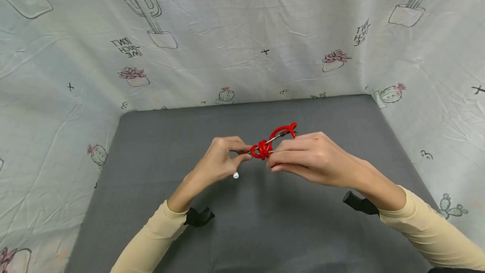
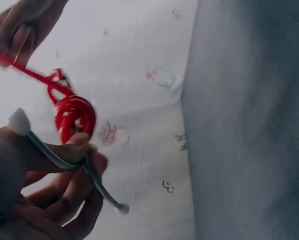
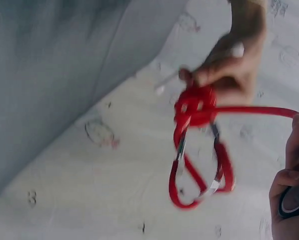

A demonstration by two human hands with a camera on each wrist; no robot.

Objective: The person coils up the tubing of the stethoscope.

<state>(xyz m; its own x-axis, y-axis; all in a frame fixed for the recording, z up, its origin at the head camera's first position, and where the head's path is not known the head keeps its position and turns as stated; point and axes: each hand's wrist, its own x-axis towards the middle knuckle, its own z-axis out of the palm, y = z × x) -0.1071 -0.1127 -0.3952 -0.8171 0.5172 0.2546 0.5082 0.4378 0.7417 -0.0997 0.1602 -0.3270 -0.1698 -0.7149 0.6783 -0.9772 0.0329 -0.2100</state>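
Note:
A stethoscope with red tubing [image 1: 262, 150] is held in the air between both hands. Its tubing is wound in tight coils around the metal ear tubes [image 2: 59, 159]. My left hand [image 1: 219, 158] pinches those ear tubes beside the coils; a white ear tip [image 1: 236, 175] hangs below it. With my right hand [image 1: 312, 159] I grip the free run of tubing, which stretches straight from the coils in the right wrist view. A round dark chestpiece [image 3: 295, 200] lies within that hand, partly hidden by the fingers. The forked red tubing [image 3: 177, 192] makes a loop beyond the coils.
A grey table surface [image 1: 170, 129] lies beneath the hands. Light cloth walls [image 1: 246, 54] printed with cacti enclose it at the back and both sides. Dark straps [image 1: 198, 217] hang from the wrists.

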